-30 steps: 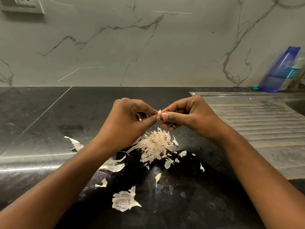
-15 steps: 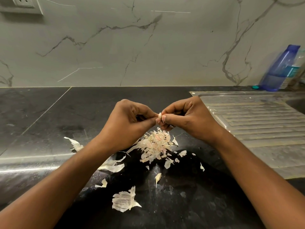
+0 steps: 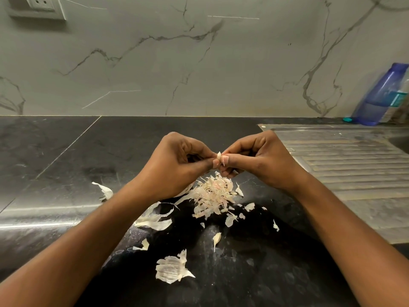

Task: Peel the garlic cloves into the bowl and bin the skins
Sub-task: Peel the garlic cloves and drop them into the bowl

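As left hand (image 3: 174, 165) holds clove (image 3: 219, 155), right hand (image 3: 261, 160) pinches.

Bare left hand (image 3: 177, 167), right hand (image 3: 265, 160)

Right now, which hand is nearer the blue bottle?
Right. The right hand is left of and in front of the blue bottle; the left hand is farther left, across the garlic clove both pinch.

Blue bottle (image 3: 380, 96) far rt by drainboard (image 3: 354, 165); socket (image 3: 41, 3) top-left.
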A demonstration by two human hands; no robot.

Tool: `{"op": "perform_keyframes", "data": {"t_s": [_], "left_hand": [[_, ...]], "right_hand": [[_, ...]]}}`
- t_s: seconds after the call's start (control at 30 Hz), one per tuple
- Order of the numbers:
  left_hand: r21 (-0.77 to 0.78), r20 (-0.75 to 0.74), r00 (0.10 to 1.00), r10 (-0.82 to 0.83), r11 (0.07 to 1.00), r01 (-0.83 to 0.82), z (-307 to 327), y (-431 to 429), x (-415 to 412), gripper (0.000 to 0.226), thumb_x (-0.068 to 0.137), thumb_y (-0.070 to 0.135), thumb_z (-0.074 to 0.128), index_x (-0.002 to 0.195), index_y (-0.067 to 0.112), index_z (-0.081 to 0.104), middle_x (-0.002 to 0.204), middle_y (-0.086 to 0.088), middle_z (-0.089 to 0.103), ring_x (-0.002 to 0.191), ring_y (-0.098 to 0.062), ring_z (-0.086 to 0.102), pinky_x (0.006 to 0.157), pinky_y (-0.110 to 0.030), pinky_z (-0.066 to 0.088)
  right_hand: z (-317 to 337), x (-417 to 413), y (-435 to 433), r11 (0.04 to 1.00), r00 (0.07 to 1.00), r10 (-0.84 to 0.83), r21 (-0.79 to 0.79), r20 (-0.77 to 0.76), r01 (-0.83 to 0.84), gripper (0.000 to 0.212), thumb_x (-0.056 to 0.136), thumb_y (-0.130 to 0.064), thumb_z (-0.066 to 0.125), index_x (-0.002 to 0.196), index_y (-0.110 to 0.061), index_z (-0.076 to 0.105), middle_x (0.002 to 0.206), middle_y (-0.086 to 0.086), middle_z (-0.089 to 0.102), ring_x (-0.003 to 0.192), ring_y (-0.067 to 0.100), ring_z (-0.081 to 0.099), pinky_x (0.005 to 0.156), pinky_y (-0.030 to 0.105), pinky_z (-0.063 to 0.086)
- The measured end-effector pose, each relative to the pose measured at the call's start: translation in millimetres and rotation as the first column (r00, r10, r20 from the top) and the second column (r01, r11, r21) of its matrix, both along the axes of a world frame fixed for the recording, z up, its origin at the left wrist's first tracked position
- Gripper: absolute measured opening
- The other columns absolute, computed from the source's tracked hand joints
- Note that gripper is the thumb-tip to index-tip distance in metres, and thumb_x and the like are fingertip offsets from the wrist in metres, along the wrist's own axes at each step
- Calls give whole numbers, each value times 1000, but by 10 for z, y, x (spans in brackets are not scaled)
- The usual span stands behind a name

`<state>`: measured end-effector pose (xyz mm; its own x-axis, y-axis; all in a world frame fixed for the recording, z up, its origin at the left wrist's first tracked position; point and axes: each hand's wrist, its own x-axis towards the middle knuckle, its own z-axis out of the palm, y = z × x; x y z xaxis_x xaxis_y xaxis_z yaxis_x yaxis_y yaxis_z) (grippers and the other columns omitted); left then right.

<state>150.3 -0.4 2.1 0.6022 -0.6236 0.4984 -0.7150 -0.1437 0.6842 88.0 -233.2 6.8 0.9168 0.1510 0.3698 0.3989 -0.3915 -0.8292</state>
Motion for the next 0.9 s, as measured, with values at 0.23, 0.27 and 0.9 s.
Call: {"op": "perform_keyframes", "data": {"t_s": [0.23, 0.27, 0.9], "left_hand": [[3, -40, 999, -19, 1000, 19, 1, 8, 3, 10, 92, 15, 79, 101, 10, 82, 85, 1, 80, 78, -20, 78, 73, -44, 66], [6, -52, 998, -23, 1000, 24, 12, 11, 12, 11, 92, 15, 79, 101, 10, 82, 85, 0, 80, 78, -21, 78, 74, -45, 66], [40, -1, 1000, 7, 999, -7, 25, 27, 16, 11, 93, 16, 78, 103, 13, 82, 84, 2, 80, 77, -22, 77, 72, -47, 64]], "right_hand": [[-34, 13, 29, 999, 999, -32, -16, 34, 33, 9, 95, -1, 74, 101, 3, 80, 85, 13, 80, 75, 32, 79, 72, 41, 67], [-32, 16, 32, 999, 998, -40, -17, 39, 41, 9, 96, -1, 74, 101, 2, 80, 85, 13, 80, 74, 32, 79, 72, 42, 67], [23, -15, 9, 1000, 998, 11, 15, -55, -10, 12, 94, -4, 76, 104, 2, 79, 90, 14, 81, 80, 32, 79, 75, 36, 66]]}}
